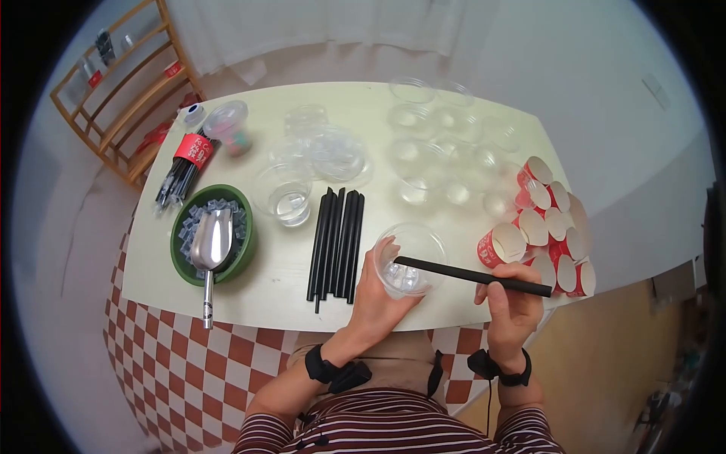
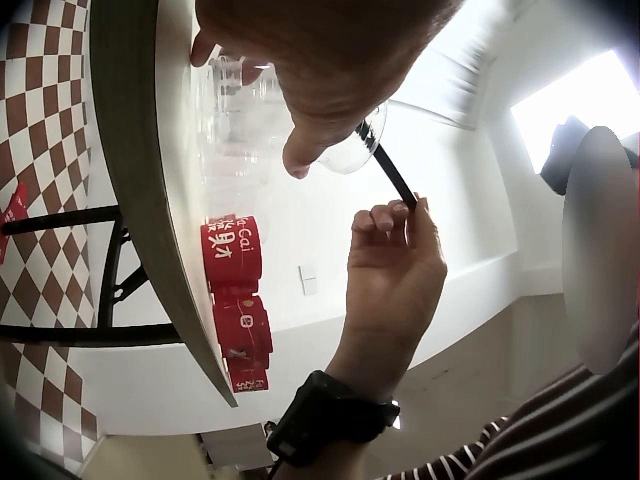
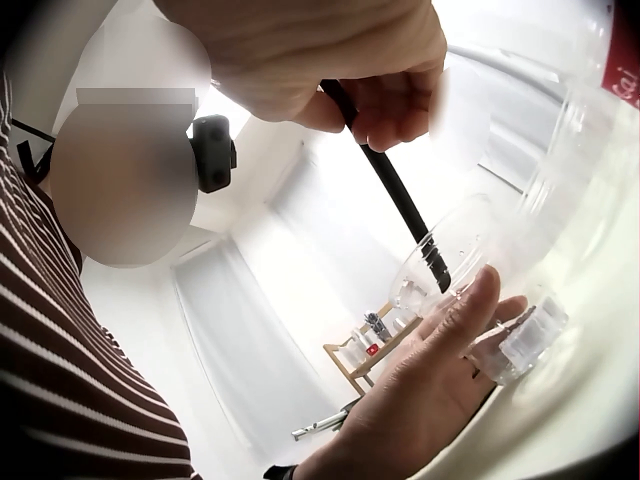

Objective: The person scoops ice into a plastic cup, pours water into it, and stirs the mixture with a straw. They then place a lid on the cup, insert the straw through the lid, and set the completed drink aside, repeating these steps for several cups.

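A drinks-preparation spot, like a small bubble-tea or cold-drink stand set up indoors. A pale rounded table (image 1: 249,291) holds many clear plastic cups (image 1: 423,163), stacked red paper cups with white insides (image 1: 548,227), a row of black straws (image 1: 336,242), and a green bowl of ice cubes (image 1: 242,253) with a metal scoop (image 1: 212,246). Red-and-white checkered floor (image 1: 181,371), wooden shelf rack (image 1: 121,98) and white curtain (image 1: 318,26) surround it.

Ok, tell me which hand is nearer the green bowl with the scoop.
Left. The left hand grips the clear cup, closer to the green bowl; the right hand holds the black straw beyond that cup.
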`<act>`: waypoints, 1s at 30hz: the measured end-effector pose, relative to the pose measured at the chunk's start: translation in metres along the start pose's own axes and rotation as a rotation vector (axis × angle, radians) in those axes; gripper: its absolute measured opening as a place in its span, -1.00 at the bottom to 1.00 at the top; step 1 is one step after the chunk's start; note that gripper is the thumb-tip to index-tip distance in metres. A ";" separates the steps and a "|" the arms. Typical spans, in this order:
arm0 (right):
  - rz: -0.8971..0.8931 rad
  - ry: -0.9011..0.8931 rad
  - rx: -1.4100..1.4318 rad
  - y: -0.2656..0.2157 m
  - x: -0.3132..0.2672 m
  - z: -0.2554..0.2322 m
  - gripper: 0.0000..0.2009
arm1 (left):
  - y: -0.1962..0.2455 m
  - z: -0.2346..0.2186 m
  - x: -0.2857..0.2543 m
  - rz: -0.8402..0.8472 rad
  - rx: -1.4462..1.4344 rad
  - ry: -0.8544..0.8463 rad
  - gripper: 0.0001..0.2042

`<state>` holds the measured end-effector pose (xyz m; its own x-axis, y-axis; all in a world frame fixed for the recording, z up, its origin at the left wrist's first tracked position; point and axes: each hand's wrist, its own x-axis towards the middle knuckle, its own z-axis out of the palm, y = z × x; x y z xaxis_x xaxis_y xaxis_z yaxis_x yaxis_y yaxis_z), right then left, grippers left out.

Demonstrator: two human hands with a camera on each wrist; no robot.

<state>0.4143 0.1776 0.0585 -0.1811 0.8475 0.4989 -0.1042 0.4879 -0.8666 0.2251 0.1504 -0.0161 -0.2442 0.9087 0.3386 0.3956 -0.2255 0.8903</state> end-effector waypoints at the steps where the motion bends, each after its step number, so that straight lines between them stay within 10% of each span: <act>1: -0.005 0.005 0.045 0.000 0.001 0.000 -0.76 | 0.000 -0.001 -0.001 -0.034 -0.026 0.001 -0.06; 23: -0.186 -0.383 -0.465 -0.007 0.031 0.030 -0.78 | 0.008 -0.016 0.003 -0.048 -0.117 -0.057 -0.10; 27: 0.001 -0.583 -0.485 -0.021 0.051 0.021 -0.53 | -0.003 -0.015 0.003 -0.093 -0.148 -0.040 -0.10; 30: -0.178 -0.597 -0.575 -0.017 0.080 0.021 -0.48 | -0.009 -0.009 0.003 -0.078 -0.133 -0.041 -0.07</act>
<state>0.3814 0.2331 0.1132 -0.7117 0.5741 0.4048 0.3038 0.7711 -0.5596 0.2127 0.1515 -0.0199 -0.2319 0.9383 0.2567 0.2555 -0.1959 0.9468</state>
